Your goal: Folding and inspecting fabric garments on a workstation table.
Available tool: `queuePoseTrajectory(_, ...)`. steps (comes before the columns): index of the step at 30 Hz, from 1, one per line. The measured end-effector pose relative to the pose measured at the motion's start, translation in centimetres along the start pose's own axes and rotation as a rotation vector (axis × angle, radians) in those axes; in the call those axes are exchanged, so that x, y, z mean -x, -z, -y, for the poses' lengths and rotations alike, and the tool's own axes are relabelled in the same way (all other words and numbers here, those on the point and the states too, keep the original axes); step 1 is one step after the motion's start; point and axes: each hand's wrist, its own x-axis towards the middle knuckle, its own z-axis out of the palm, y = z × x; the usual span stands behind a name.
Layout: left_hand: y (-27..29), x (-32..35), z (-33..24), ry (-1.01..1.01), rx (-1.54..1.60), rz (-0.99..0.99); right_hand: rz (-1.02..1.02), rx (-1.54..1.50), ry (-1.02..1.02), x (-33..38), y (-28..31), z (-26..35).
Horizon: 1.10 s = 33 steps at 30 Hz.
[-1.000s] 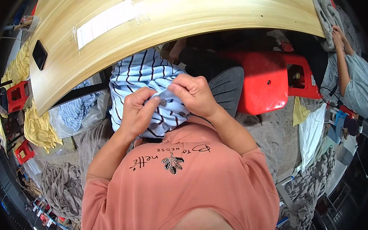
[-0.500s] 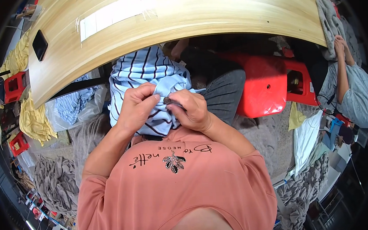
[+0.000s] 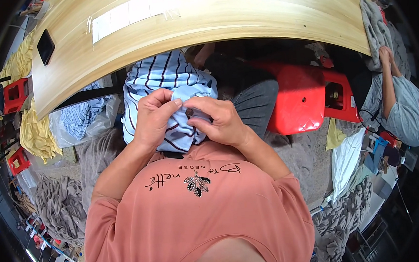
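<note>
A light blue garment with dark stripes (image 3: 165, 69) lies bunched over my lap, partly under the table edge. My left hand (image 3: 152, 119) pinches a plain blue fold of it between thumb and fingers. Close beside it, my right hand (image 3: 222, 121) is curled, its index fingertip at that same fold. Between the right thumb and index finger shows a small dark object (image 3: 189, 113), mostly hidden by the hand; its kind cannot be made out. Both hands are in front of my chest, nearly touching.
A wooden table (image 3: 240, 14) spans the top, bearing a black phone (image 3: 45, 47) and taped white paper (image 3: 128, 16). A red stool (image 3: 298, 99) stands at right. Yellow cloth (image 3: 38, 134) and grey cloth piles (image 3: 58, 210) lie left. A person's hands (image 3: 386, 57) hold grey cloth far right.
My right hand's index finger has stretched leftward to the fold by my left fingertips. The left hand has shifted slightly up and keeps its pinch.
</note>
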Motion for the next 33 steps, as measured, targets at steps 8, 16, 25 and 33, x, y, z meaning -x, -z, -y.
queuePoseTrajectory(8,-1.9,0.2,-1.1,-0.147,-0.166,0.009,0.084,-0.366,-0.341,-1.3,2.1,1.4)
queuePoseTrajectory(16,-1.6,0.1,-1.5,-0.834,-0.648,0.125,-0.046,-1.191,-0.585,-0.7,3.1,-0.3)
queuePoseTrajectory(25,-0.6,0.3,-1.1,-0.106,-0.189,0.111,0.098,0.302,0.110,0.5,2.0,1.0)
queuePoseTrajectory(33,-0.1,-0.6,-1.3,0.069,-0.139,0.121,0.117,0.452,0.351,0.7,2.2,0.6)
